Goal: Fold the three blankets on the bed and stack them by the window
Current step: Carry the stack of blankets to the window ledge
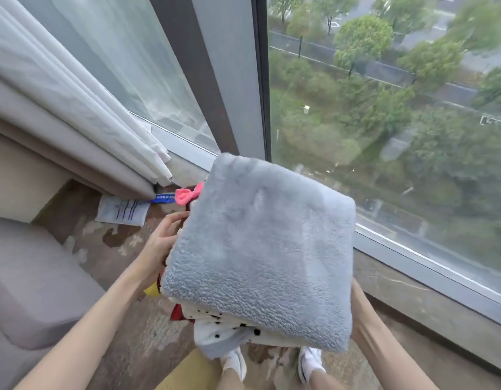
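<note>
A folded grey fleece blanket (260, 249) tops a stack that I carry in front of me, above the floor next to the window. Under it shows a white blanket with black dots (229, 325), with red and yellow bits at its left edge. A pink bow (187, 194) sticks out at the stack's far left corner. My left hand (165, 237) grips the stack's left side. My right hand is hidden behind the stack; only its forearm (367, 319) shows at the right side.
The floor-to-ceiling window (384, 108) with its low stone sill (412, 291) runs along the right. A white curtain (74, 102) hangs at the left, with a paper sheet (122, 212) below it. A grey sofa (26, 277) stands at the left. My feet in white shoes (272, 361) stand on patterned carpet.
</note>
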### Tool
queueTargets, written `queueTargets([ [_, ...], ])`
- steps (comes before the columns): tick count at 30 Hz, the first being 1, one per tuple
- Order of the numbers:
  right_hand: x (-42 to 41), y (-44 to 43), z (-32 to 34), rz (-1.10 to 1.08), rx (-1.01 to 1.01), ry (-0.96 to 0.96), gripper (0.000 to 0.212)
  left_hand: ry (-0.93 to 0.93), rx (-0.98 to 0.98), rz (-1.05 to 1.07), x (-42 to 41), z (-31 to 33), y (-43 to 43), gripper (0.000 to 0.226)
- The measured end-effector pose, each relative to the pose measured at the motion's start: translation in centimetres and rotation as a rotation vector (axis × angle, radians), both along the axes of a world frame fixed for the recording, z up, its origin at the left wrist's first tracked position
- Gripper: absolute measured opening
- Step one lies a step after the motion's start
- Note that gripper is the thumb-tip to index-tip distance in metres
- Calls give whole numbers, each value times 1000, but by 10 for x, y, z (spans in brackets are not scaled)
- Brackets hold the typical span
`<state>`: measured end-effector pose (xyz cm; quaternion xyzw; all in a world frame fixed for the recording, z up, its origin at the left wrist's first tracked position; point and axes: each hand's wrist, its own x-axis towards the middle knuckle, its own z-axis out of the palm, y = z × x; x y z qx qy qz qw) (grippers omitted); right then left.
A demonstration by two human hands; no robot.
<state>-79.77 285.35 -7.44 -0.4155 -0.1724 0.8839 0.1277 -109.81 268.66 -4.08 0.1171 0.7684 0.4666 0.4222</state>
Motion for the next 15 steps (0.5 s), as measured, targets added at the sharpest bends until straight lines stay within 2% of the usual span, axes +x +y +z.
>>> queueTargets([
  [2,0,-13,-20,-39,-29,-59,32,-102,1,-42,-12,-31,-9,59],
  [7,0,-55,-80,-132,-67,-217,63,-189,48,-147,-39,-102,-22,69],
  [8,-1,-65,-90,-161,-98,-200,63,-190,44,-160,-44,-113,-23,69],
  [11,-15,-84,-108,-200,-152,-55,24,-208,2,-189,-64,-141,-26,70],
  [15,-26,-100,-137,-253,-133,-101,33,-246,-21,-205,-87,-171,-24,63],
])
